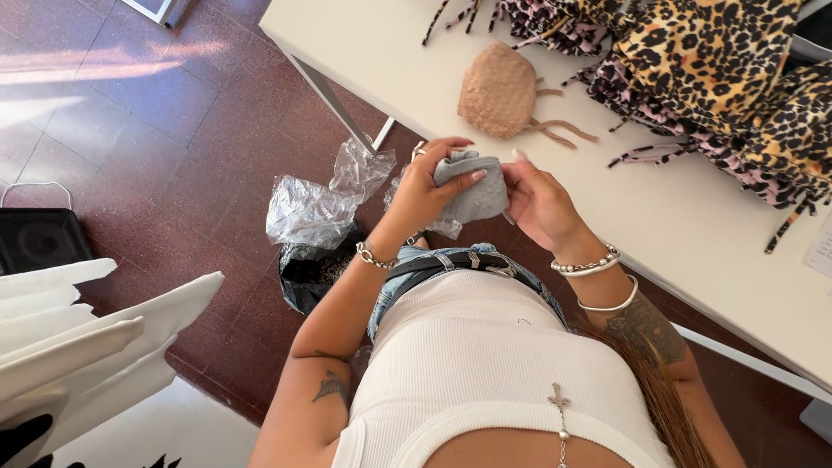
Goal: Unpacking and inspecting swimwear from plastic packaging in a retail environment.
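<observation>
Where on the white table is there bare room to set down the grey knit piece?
Free: the white table left of the tan knitted pouch, out to the corner; also the strip between the right hand and the leopard-print fabric pile. Crowded: the far right, under fabric and loose ties.

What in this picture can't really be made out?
Head view only:
- Grey cloth: its shape is unclear, bunched between left hand and right hand.
- Leopard fabrics: cut off by the top and right edges.
- Black bag on the floor: contents hidden.
- Paper: cut off at the right edge.
</observation>
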